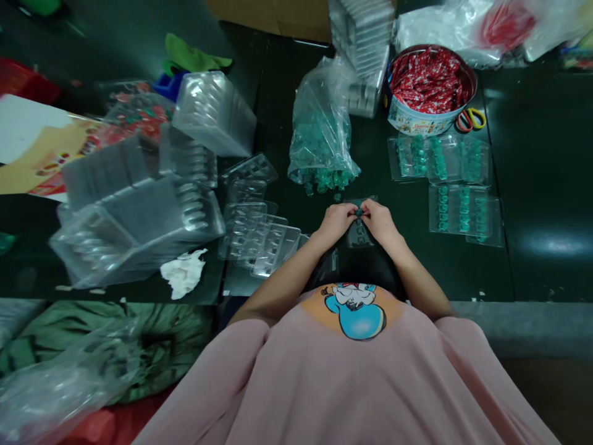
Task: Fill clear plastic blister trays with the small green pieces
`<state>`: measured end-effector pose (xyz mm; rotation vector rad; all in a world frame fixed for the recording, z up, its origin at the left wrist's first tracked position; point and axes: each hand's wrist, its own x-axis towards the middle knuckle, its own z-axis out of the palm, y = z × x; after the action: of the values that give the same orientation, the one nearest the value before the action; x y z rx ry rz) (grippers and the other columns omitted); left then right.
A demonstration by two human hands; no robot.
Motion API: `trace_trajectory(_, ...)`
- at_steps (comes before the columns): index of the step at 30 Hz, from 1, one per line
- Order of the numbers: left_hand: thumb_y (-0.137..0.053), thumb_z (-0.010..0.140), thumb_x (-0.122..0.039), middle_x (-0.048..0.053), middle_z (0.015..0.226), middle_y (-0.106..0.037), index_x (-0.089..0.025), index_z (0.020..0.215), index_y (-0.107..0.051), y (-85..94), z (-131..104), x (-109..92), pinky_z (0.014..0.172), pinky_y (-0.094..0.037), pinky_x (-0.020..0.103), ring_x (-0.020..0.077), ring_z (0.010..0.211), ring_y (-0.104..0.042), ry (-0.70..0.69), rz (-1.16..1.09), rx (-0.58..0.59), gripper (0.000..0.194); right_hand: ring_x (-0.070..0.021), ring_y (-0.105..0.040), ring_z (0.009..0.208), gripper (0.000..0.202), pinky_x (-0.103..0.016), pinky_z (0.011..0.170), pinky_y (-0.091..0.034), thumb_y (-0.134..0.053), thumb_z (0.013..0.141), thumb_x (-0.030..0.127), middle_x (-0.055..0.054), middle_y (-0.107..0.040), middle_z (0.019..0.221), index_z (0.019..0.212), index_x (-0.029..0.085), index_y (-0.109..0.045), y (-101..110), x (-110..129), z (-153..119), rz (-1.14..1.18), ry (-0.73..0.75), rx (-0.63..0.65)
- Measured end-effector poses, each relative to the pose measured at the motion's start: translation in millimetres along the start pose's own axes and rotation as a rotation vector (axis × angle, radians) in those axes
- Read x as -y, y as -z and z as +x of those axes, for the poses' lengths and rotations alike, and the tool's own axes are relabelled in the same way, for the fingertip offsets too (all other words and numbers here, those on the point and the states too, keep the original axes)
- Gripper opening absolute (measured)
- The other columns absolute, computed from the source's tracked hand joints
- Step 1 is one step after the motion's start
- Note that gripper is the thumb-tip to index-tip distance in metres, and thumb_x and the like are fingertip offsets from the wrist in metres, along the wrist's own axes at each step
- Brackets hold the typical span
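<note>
Green pieces [437, 159] near tin [412, 118], lettering [435, 122] blurred

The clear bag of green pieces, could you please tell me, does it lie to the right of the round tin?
No, the clear bag lies left of the round tin.

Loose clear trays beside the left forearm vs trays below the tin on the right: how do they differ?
Contents: the left trays show only clear plastic; the right trays hold columns of green pieces.
Layout: the left trays overlap in a slanting, fanned line; the right trays lie in two groups, one nearer the tin.
Shared: both are clear plastic with moulded compartments, lying on the dark table.
</note>
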<state>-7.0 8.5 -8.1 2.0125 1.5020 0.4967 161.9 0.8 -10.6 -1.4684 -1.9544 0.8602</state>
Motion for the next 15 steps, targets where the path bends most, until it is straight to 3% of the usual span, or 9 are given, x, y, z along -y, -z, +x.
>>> trace_trajectory(9, -0.063, 0.082, -0.017, 0.006, 0.091, -0.071, -0.021, 0.098, -0.075, -9.5, 2.0, -1.3, 0.077, -0.048, 0.030, 0.0206, 0.087, -0.066, -0.023, 0.108, -0.006, 0.020, -0.0166, -0.057, 0.076, 0.023, -0.027, 0.071, -0.041, -0.051, 0.074, 0.003, -0.003, -0.063, 0.082, 0.089, 0.019, -0.058, -0.6, -3.6, 5.1, -0.122, 0.057, 0.040)
trace_trajectory(15, -0.062, 0.081, -0.014, 0.005, 0.091, -0.072, -0.019, 0.105, -0.072, 8.3, -3.6, 0.3, 0.082, -0.050, 0.030, 0.0185, 0.085, -0.065, -0.013, -0.009, -0.057, 0.026, -0.0174, -0.062, 0.084, 0.030, -0.029, 0.078, -0.046, -0.056, 0.079, 0.002, -0.005, -0.067, 0.094, 0.103, 0.019, -0.062, 7.4, -5.8, 3.8, -0.071, 0.102, 0.103)
